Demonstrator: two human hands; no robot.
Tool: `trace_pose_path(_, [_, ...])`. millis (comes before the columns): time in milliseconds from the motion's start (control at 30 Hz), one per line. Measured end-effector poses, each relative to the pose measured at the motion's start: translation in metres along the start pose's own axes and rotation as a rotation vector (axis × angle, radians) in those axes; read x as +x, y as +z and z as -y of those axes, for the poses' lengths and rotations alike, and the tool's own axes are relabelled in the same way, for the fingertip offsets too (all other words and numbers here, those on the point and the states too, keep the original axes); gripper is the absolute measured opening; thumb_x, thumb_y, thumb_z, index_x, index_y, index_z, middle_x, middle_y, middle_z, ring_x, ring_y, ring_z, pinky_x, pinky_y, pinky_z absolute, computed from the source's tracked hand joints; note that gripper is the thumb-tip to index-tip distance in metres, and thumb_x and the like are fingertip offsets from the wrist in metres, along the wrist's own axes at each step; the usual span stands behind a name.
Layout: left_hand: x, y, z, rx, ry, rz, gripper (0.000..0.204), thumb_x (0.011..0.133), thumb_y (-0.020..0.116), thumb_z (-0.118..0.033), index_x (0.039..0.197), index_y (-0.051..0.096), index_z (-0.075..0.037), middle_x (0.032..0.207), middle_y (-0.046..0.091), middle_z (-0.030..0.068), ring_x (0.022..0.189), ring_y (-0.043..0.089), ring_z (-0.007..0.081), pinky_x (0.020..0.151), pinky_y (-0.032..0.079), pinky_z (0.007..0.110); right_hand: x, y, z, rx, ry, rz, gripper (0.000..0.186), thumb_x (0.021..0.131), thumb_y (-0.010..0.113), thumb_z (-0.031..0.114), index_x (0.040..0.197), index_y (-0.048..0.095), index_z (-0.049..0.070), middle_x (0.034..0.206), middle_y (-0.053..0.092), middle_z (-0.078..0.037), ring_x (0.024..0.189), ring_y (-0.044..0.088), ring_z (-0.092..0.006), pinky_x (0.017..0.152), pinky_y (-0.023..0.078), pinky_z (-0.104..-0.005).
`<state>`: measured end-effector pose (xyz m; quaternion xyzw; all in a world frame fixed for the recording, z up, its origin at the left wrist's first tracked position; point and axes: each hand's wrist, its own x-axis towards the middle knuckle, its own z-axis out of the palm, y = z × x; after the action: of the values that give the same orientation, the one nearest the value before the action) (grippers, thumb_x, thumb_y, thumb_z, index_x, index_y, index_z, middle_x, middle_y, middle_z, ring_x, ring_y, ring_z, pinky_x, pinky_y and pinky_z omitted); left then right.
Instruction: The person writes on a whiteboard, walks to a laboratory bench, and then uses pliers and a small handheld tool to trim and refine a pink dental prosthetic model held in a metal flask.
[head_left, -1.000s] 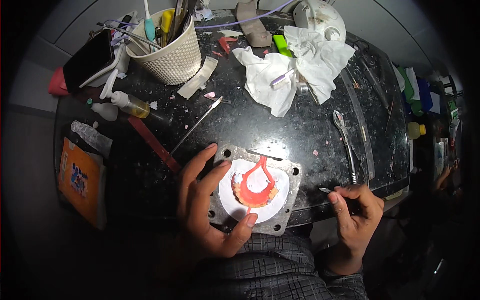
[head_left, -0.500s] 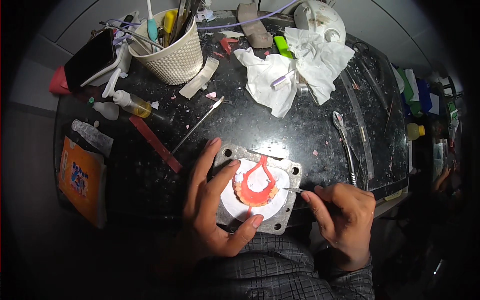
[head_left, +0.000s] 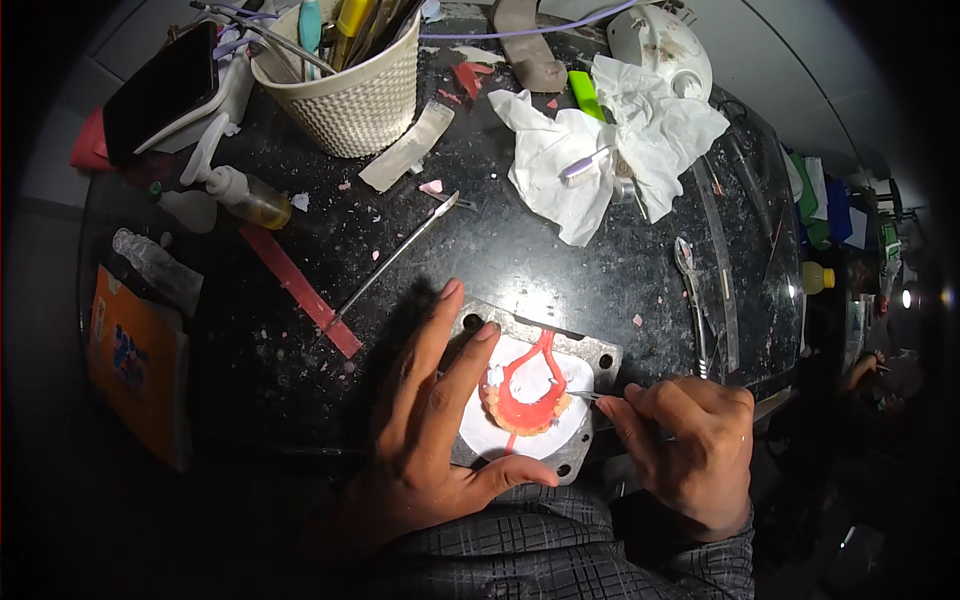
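Note:
A metal denture flask half (head_left: 603, 352) lies near the table's front edge, filled with white plaster (head_left: 481, 434). Set in the plaster is a denture with a red wax base (head_left: 527, 411) and a row of yellowish teeth (head_left: 520, 430). Two red wax strips run from it to the flask's far rim. My left hand (head_left: 430, 440) spans the flask's left side, fingers at the far left and thumb along the near edge, holding it. Pinched in my right hand (head_left: 695, 445) is a slim metal carver (head_left: 585, 394), its tip at the denture's right-hand teeth.
A long metal tool (head_left: 395, 255) and a red wax strip (head_left: 300, 288) lie to the left. Beyond stand a pump bottle (head_left: 245, 195) and a woven tool basket (head_left: 350, 105). Crumpled tissues (head_left: 665, 130) with a toothbrush (head_left: 580, 165) lie behind; another metal tool (head_left: 690, 290) rests at right.
The whole view has shifted a little. My left thumb has slid rightward along the flask's near side. The carver's tip stays by the right-hand teeth, with my right hand in much the same pose.

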<state>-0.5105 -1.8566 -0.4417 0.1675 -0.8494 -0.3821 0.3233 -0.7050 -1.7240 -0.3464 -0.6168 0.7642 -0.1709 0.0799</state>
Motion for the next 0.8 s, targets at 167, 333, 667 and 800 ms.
trace_pose_path(167, [0.003, -0.001, -0.004, -0.041, -0.025, 0.001, 0.106, 0.077, 0.082, -0.064, 0.143, 0.05, 0.011, 0.149, 0.044, 0.0449, 0.139, 0.051, 0.0546, 0.111, 0.048, 0.057, -0.004, 0.001, 0.0, 0.001, 0.011, -0.003, 0.023, 0.079, 0.089, 0.007, 0.078, 0.067, 0.002, 0.06, 0.061, -0.008, 0.048, 0.062, -0.023, 0.043, 0.047, -0.0337])
trace_pose_path(333, [0.001, -0.003, -0.002, 0.001, -0.008, 0.027, 0.117, 0.065, 0.086, -0.069, 0.139, 0.05, 0.014, 0.149, 0.043, 0.0461, 0.14, 0.05, 0.0537, 0.11, 0.05, 0.054, -0.011, 0.01, 0.002, -0.047, -0.032, -0.038, 0.024, 0.08, 0.089, 0.007, 0.078, 0.066, 0.002, 0.06, 0.059, -0.007, 0.046, 0.059, -0.0218, 0.041, 0.043, -0.0339])
trace_pose_path(667, [0.001, -0.003, -0.006, 0.017, -0.013, 0.034, 0.118, 0.062, 0.089, -0.066, 0.141, 0.049, 0.012, 0.15, 0.043, 0.0438, 0.14, 0.05, 0.0529, 0.112, 0.049, 0.056, -0.019, 0.021, 0.02, -0.167, 0.062, -0.101, 0.019, 0.083, 0.086, 0.008, 0.081, 0.068, 0.0, 0.06, 0.059, -0.008, 0.044, 0.057, -0.0207, 0.04, 0.04, -0.0332])
trace_pose_path(800, [-0.001, -0.002, -0.006, 0.007, -0.035, 0.008, 0.118, 0.062, 0.089, -0.066, 0.141, 0.048, 0.013, 0.15, 0.043, 0.0419, 0.139, 0.05, 0.0529, 0.112, 0.049, 0.056, -0.017, 0.021, 0.023, -0.18, 0.085, -0.105, 0.02, 0.084, 0.086, 0.01, 0.083, 0.068, 0.001, 0.061, 0.06, -0.008, 0.045, 0.058, -0.0212, 0.041, 0.041, -0.0335])
